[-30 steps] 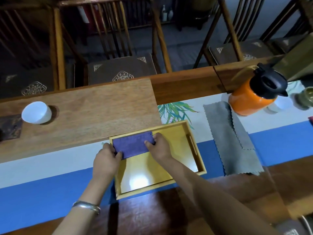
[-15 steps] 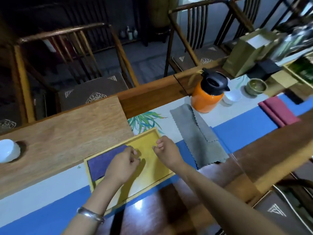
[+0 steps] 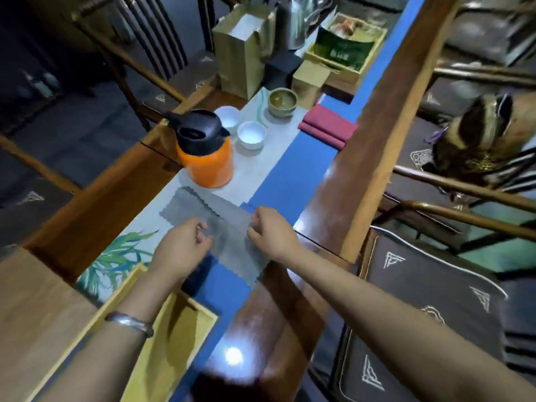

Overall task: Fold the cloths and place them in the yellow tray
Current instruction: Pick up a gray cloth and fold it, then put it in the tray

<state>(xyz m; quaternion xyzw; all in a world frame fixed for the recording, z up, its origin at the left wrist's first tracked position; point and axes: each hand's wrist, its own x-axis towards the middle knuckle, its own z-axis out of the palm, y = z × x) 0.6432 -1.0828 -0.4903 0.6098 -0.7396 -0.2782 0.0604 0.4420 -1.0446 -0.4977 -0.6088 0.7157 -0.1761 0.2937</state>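
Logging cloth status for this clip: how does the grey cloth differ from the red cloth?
The grey cloth lies spread open with scalloped edges, both hands on it; the red cloth sits folded and untouched. Grey lies near the yellow tray; red lies farther off, beside the green bowl. Neither is in the tray.

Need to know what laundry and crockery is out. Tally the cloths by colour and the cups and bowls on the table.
Grey cloth: 1, under both hands
Red cloth: 1, folded
White cups: 2
Green bowl: 1
Total: 5
The left hand and right hand are at the grey cloth; the motion blur hides whether they grip it.
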